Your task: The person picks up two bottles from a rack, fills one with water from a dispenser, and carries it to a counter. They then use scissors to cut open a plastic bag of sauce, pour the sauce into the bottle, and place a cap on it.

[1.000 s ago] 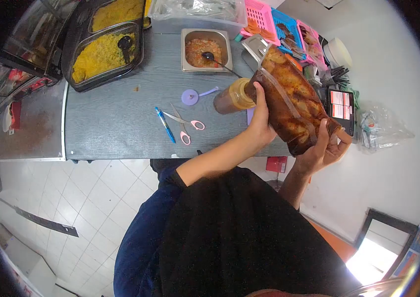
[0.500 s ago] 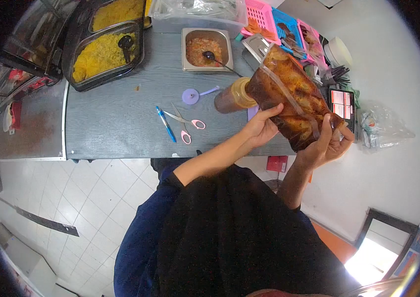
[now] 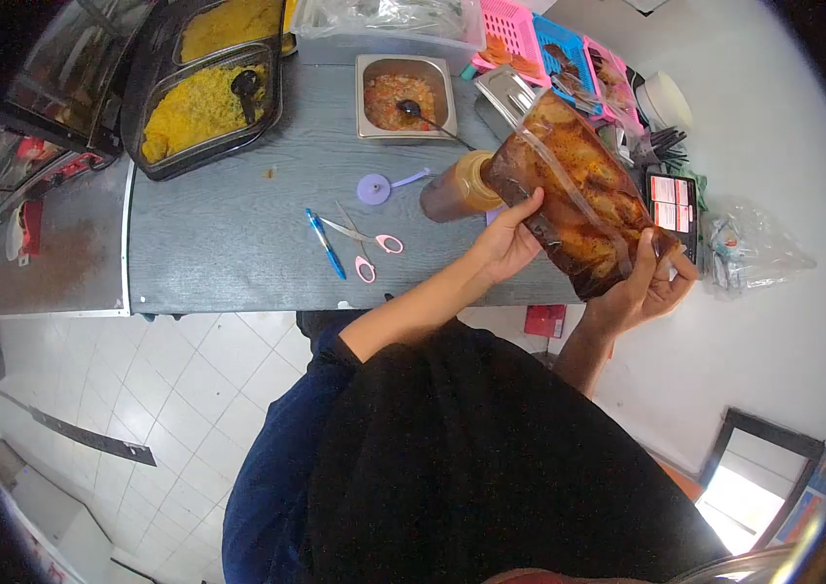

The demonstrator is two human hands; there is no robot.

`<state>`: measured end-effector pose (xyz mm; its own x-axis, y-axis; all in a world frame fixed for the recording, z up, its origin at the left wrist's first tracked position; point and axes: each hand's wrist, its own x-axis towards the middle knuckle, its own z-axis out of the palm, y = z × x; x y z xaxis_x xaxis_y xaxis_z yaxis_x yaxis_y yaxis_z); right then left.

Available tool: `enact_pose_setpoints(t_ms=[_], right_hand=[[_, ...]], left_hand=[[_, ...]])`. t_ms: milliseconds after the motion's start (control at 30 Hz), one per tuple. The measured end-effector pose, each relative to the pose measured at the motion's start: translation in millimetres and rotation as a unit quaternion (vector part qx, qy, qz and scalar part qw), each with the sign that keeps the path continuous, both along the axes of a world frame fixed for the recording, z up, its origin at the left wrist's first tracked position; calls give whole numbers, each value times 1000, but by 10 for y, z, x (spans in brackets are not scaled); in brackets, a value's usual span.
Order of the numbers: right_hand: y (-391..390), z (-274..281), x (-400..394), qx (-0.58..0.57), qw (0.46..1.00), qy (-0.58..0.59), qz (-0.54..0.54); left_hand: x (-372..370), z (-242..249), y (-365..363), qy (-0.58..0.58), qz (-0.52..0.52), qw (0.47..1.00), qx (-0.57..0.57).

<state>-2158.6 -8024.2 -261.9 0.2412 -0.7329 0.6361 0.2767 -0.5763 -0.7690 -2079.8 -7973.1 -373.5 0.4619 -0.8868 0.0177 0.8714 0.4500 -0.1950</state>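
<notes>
A clear plastic bag of dark brown, oily sauce is held up at a slant in both my hands. My left hand grips its lower left side, thumb on the front and fingers tucked beneath. Gathered at the bag's lower right corner, the fingers of my right hand pinch the plastic. The bag's left corner overlaps the mouth of a squeeze bottle containing brown sauce. Left of the bottle lies a purple nozzle cap. Scissors with pink handles and a blue pen lie nearer the table's front edge.
A steel pan of chopped relish with a black ladle stands behind the bottle. Black trays of yellow rice are at back left. Pink and blue baskets line the back right, near a black-framed device and a plastic bag.
My left hand has shifted slightly left and up along the bag's edge. The bag has tilted a little; my right hand keeps its hold on the corner.
</notes>
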Motion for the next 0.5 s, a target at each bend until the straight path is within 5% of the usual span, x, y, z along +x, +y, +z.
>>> enact_pose_setpoints(t_ms=[500], right_hand=[[-38, -20, -70, 52, 998, -44, -10]], left_hand=[[24, -29, -16, -18, -3, 1000, 17]])
